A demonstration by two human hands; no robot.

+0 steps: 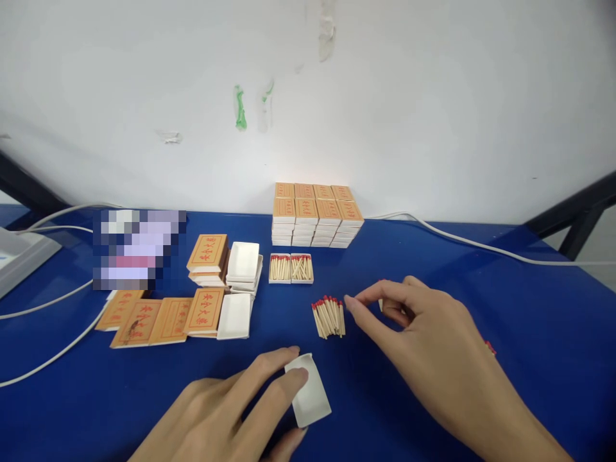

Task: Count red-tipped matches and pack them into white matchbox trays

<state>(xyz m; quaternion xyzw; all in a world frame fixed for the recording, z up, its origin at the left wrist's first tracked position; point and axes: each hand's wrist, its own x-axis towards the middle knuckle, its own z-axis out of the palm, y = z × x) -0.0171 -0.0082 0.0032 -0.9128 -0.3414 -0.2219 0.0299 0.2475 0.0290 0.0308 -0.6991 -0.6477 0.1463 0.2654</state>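
Note:
My left hand [240,404] grips an empty white matchbox tray [310,394] on the blue table, thumb and fingers on its edges. Just beyond it lies a small bundle of red-tipped matches [329,316]. My right hand [423,333] reaches toward that bundle, forefinger stretched out beside the match heads, the other fingers curled; something small and pale shows under them, too hidden to name. Two filled trays of matches [290,268] sit side by side farther back.
A block of stacked orange matchboxes [315,218] stands by the wall. Left of centre are orange sleeves [163,319], some stacked [208,256], and white empty trays [243,263]. White cables [52,301] cross the left side; another cable [481,247] runs along the right.

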